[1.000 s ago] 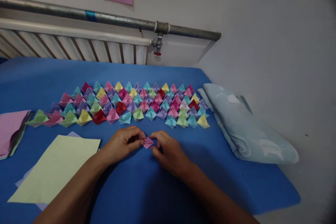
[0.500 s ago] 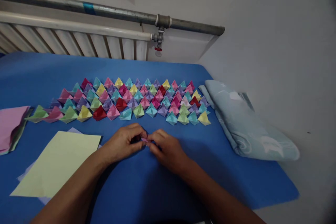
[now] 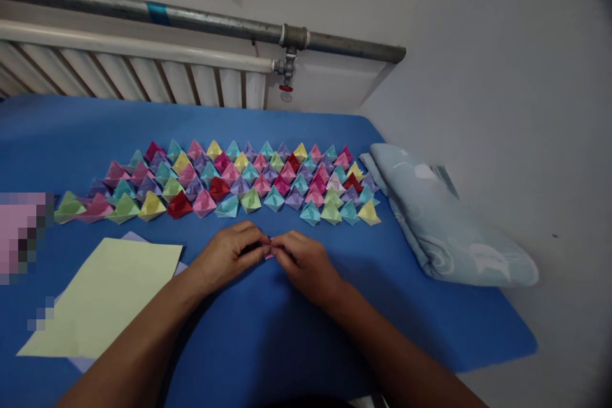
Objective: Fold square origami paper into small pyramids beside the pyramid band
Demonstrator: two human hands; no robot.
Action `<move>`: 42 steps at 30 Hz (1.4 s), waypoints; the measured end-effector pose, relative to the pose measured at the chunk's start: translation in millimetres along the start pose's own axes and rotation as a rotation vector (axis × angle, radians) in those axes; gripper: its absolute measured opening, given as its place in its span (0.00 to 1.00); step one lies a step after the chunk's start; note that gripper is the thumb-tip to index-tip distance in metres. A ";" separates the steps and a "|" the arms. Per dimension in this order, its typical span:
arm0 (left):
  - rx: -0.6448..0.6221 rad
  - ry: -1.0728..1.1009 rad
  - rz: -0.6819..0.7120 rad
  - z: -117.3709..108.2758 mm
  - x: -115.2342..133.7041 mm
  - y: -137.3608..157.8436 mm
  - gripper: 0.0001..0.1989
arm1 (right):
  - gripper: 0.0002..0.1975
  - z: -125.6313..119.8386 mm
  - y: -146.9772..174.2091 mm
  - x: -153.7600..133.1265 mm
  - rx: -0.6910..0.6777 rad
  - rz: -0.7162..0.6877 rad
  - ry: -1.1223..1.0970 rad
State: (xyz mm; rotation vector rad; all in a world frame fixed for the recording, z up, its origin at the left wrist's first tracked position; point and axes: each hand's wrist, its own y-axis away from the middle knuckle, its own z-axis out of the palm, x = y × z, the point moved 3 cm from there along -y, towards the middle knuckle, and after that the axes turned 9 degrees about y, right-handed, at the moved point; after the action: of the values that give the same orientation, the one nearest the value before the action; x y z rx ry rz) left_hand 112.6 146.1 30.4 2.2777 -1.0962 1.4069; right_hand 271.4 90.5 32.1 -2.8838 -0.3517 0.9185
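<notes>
Between my two hands is a small folded piece of pink paper (image 3: 269, 255), mostly covered by the fingers. My left hand (image 3: 234, 250) pinches it from the left with thumb and fingertips. From the right, my right hand (image 3: 303, 261) grips the other side, its fingertips almost touching the left ones. Just beyond the hands, several rows of folded paper boats (image 3: 251, 199) in pink, green, yellow, red, purple and turquoise stand on the blue surface (image 3: 306, 357). Left of my left forearm lies a pale green paper sheet (image 3: 108, 293) on top of purple paper.
A folded light-blue patterned cloth (image 3: 444, 229) lies at the right by the wall. At the left edge is pink paper (image 3: 19, 229), partly pixelated. Behind the surface run a white radiator (image 3: 143, 70) and a metal pipe (image 3: 215, 23) with a red-handled valve (image 3: 285, 88).
Both hands keep their pinch on the pink paper, with the fingertips shifted slightly; a bit of it now shows lower between them. The view has moved slightly, and the left-edge paper is now pixelated.
</notes>
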 end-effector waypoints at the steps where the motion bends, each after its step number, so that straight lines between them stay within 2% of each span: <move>1: 0.000 -0.005 0.001 0.3 -0.3 -0.1 0.08 | 0.07 0.2 0.0 0.2 0.002 0.001 -0.002; 9: 0.001 -0.013 0.011 -1.6 0.5 -1.3 0.09 | 0.07 0.5 -0.3 0.8 0.063 0.004 -0.016; 15: 0.055 -0.026 -0.035 -9.1 2.3 -0.3 0.10 | 0.07 -3.1 1.3 -0.4 0.108 0.005 -0.044; 19: 0.090 -0.065 -0.084 -13.8 1.8 0.9 0.08 | 0.07 -6.0 2.3 -1.0 0.092 0.046 -0.048; 30: 0.097 -0.068 -0.105 -18.1 1.8 0.4 0.08 | 0.07 -17.4 7.0 -1.8 0.037 0.094 -0.049; 37: 0.105 -0.034 -0.085 -11.9 6.6 2.3 0.11 | 0.07 -17.4 8.0 -5.8 0.019 0.091 -0.048; 42: 0.095 -0.056 -0.129 -2.8 5.5 4.0 0.18 | 0.07 -14.5 8.3 -7.2 0.030 0.107 -0.038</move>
State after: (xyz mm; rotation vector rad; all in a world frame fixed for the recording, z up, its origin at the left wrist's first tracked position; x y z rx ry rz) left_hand 109.3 142.4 35.8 2.4206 -0.8971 1.3799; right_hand 275.7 80.4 46.6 -2.8849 -0.1866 0.9870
